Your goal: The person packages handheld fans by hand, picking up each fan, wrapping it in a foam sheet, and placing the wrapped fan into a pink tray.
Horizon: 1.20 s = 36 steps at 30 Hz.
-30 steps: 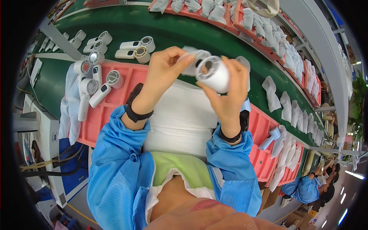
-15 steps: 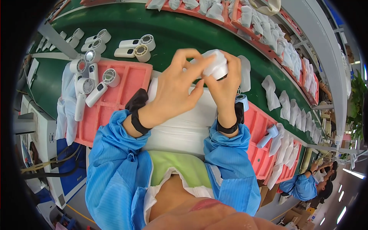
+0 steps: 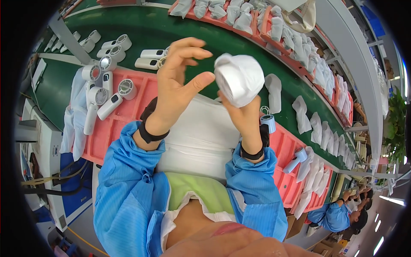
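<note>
A white soft bag (image 3: 244, 79) with a rounded shape inside, like the head of a handheld fan, is held up in my right hand (image 3: 246, 118). Its contents are hidden, and my right fingers are partly behind it. Just left of the bag, my left hand (image 3: 177, 85) is raised with thumb and fingers apart, holding nothing. Below both hands lies a white padded sheet (image 3: 199, 132). A light blue handheld fan (image 3: 268, 123) stands close to my right wrist.
White handheld fans (image 3: 110, 107) lie on a pink tray (image 3: 143, 83) at left. On the right pink tray (image 3: 280, 147) are a blue fan (image 3: 295, 160) and several white bags (image 3: 314, 171). Bagged items (image 3: 302, 115) line the green belt (image 3: 158, 28). A co-worker (image 3: 336, 214) sits at far right.
My left hand has let go of the white bag and moved left, its fingers spreading. My right hand still holds the bag, now tilted and more fully in sight.
</note>
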Each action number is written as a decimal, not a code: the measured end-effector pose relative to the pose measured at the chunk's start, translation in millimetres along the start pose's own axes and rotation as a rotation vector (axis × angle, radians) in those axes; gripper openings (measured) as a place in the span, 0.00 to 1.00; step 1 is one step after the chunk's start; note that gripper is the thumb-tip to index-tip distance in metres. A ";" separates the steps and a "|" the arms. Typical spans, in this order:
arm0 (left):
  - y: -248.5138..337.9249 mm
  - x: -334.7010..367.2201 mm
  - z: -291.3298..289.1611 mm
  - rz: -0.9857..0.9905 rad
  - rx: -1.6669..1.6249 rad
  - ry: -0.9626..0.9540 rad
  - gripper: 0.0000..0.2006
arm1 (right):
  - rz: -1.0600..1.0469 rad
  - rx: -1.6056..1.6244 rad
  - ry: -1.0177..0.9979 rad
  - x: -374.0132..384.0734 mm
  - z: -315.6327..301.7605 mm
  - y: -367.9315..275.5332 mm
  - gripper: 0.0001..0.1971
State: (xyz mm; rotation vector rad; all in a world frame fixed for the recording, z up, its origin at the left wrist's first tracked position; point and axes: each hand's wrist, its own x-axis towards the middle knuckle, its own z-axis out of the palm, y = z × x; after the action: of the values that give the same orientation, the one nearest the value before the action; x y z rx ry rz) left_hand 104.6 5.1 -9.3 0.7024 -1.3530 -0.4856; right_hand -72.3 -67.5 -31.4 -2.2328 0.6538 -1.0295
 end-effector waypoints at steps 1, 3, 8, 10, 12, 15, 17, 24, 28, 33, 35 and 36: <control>-3.1 -3.2 2.6 0.011 0.148 0.120 0.20 | 0.020 -0.093 0.055 -1.2 0.6 0.9 0.21; -3.6 -5.9 11.0 0.025 0.296 0.245 0.20 | 0.013 -0.191 0.103 -2.3 6.1 -1.9 0.21; -1.3 -6.3 23.0 0.289 0.535 0.239 0.15 | 0.032 -0.389 0.166 -5.6 15.6 -7.0 0.21; 0.7 -7.4 14.6 0.357 0.729 0.185 0.12 | 0.030 -0.372 0.117 -5.8 19.9 -12.7 0.20; -1.3 -9.6 4.7 0.247 0.691 0.249 0.10 | 0.134 -0.045 0.109 0.7 15.3 -29.8 0.18; -16.4 4.5 -8.7 0.084 0.563 0.363 0.08 | 0.292 0.260 -0.107 -3.4 -7.7 -24.8 0.16; -42.8 10.3 -14.9 0.039 0.400 0.449 0.07 | 0.397 0.393 -0.316 6.5 -14.8 -2.3 0.16; -114.3 -54.5 62.5 -0.406 0.746 -0.446 0.15 | 0.526 -0.842 -0.433 41.6 14.2 180.4 0.15; -107.5 -88.3 79.9 -0.342 0.654 -0.691 0.15 | 0.075 -0.956 -0.340 64.5 36.6 110.7 0.21; -111.3 -101.2 86.4 -0.251 0.754 -0.742 0.23 | -0.065 0.169 -0.582 83.5 151.0 9.0 0.33; -109.2 -101.5 89.9 -0.282 0.783 -0.727 0.21 | -0.262 0.008 -0.505 79.7 209.5 -0.2 0.36; -107.2 -101.3 91.6 -0.296 0.799 -0.718 0.20 | -0.242 0.102 -0.524 76.3 235.0 -2.1 0.36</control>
State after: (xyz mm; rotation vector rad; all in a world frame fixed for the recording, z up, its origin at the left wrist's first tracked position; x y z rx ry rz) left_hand 5.9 -17.3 -150.4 1.4884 -2.1698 -0.4395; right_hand 158.8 -43.5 -115.5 -2.3863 0.1032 -0.5235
